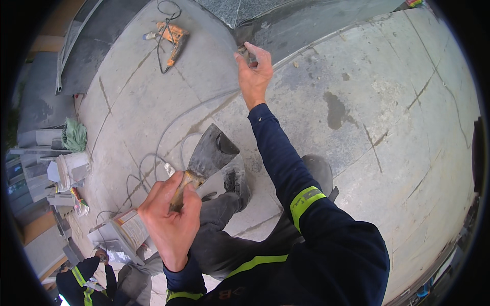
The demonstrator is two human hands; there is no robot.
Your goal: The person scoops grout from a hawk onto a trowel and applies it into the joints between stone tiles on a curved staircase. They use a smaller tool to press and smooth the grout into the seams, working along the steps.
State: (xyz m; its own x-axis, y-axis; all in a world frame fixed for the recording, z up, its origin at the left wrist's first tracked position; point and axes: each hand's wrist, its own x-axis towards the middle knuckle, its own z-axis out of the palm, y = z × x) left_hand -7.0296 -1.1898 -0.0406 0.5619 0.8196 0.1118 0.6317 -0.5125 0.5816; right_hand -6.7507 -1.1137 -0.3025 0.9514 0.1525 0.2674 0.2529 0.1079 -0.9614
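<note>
My left hand [173, 217] is closed around the worn handle of a putty knife [210, 150] at the lower middle. Its broad, smeared grey blade points up and away from me, above my dark shoe [232, 182]. Stretched out ahead, my right hand [255, 74] is beside the lower corner of a dark grey stone slab [219, 11]. Its thumb and fingers curl towards each other around something small and dark that I cannot make out.
An orange power drill [175, 38] with a black cord lies on the paved floor [306, 97] at the far left. A grey cable [176, 118] loops left of the blade. A bucket [131, 228], green sack [75, 134] and another person [84, 280] are at the left.
</note>
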